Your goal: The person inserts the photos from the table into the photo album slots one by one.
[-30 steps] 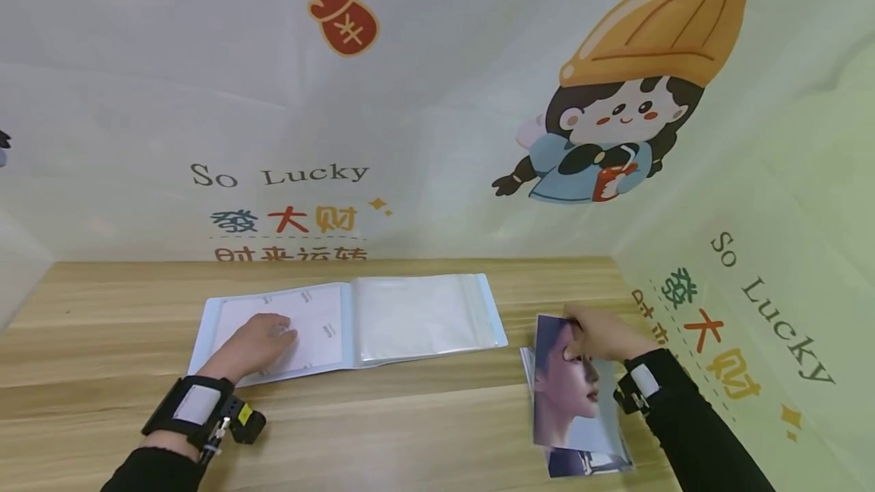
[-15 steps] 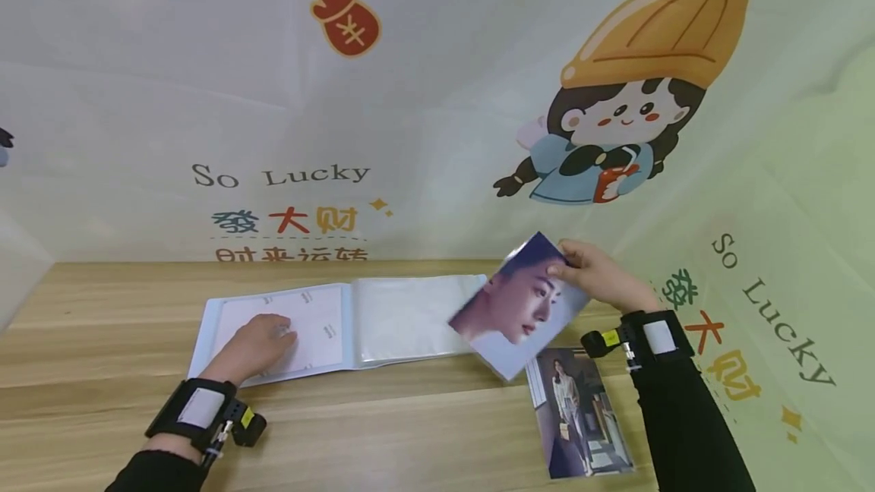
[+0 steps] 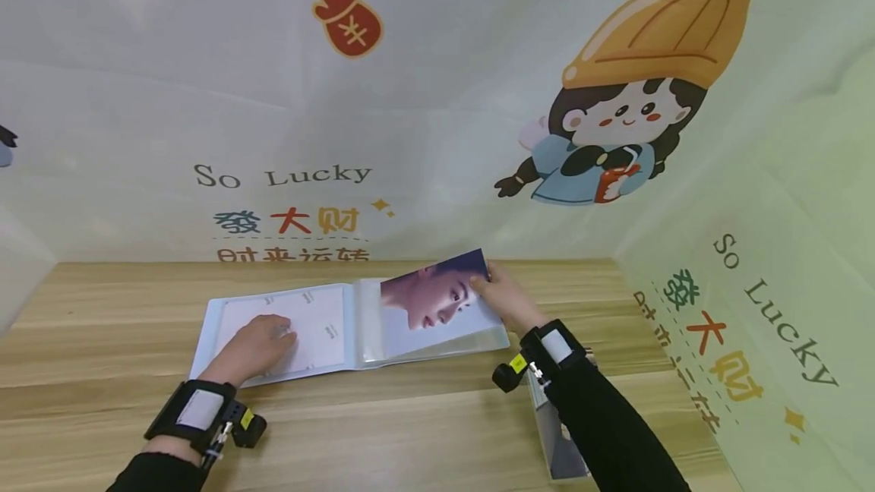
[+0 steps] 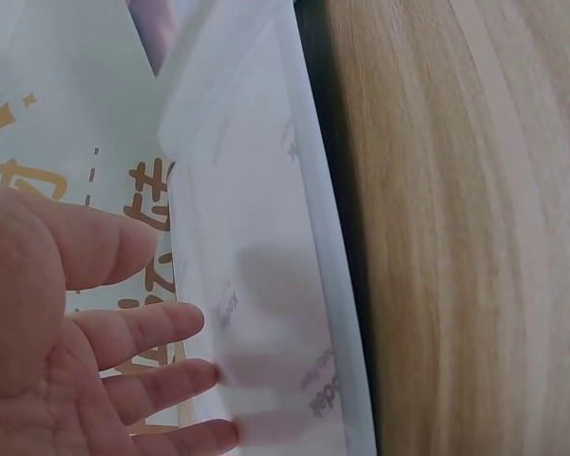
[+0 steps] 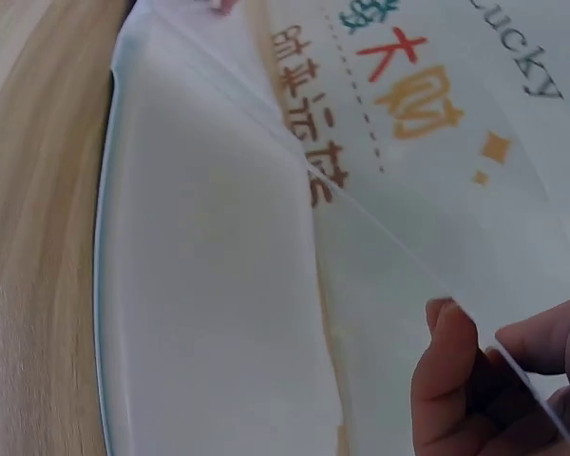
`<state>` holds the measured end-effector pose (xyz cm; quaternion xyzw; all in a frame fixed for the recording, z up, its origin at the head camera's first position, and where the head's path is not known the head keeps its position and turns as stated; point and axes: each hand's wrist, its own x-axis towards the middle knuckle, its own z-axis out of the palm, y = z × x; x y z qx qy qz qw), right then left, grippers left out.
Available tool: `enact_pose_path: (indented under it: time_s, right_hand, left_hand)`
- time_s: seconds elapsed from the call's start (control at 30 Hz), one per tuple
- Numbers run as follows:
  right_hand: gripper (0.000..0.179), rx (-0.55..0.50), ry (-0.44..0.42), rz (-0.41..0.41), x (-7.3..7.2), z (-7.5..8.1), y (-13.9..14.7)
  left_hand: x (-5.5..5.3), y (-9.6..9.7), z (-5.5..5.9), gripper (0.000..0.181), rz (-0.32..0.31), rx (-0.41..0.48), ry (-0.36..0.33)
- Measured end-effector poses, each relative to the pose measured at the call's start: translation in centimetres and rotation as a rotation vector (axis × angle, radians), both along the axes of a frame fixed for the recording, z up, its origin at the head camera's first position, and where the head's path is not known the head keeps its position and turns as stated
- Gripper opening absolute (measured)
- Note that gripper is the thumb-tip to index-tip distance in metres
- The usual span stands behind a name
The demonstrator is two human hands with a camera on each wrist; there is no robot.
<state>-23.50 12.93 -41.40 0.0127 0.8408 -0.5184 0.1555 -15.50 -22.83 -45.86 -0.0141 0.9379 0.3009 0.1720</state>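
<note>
An open photo album (image 3: pixel 326 351) with pale blue edges lies on the wooden table. My left hand (image 3: pixel 254 344) rests on its left page, which shows a white printed sheet under clear film. In the left wrist view the fingers (image 4: pixel 157 389) are extended, tips on the page. My right hand (image 3: pixel 509 298) pinches a photo (image 3: pixel 437 313) of a face by its right end, thumb on the picture side. The photo is slanted over the right page's clear sleeve (image 3: pixel 370 325). Seen edge-on in the right wrist view, the photo (image 5: pixel 408 249) rises away from the album (image 5: pixel 209 275).
More photos (image 3: pixel 557 443) lie on the table (image 3: pixel 383 431) at the right, partly hidden under my right forearm. A printed backdrop (image 3: pixel 437 135) stands along the table's back edge and right side.
My right hand has lifted the face photo off the pile at the right, turned it sideways and carried it left over the album's right page. My left hand stays in place.
</note>
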Motion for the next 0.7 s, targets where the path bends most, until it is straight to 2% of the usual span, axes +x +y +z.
enact_pose_path:
  time_s: [0.13,0.47,0.7]
  right_hand:
    - [0.040,0.063,0.082,0.038,0.1,-0.3,-2.0]
    - [0.034,0.140,0.130,0.056,0.2,-0.5,-5.4]
    - [0.031,0.131,0.161,0.073,-0.1,-1.1,-6.8]
  left_hand:
    - [0.1,0.1,0.0,0.051,0.001,-0.024,0.004]
    - [0.1,0.5,0.0,0.051,0.009,-0.027,0.003]
    - [0.2,0.6,0.0,0.051,0.021,-0.024,0.005]
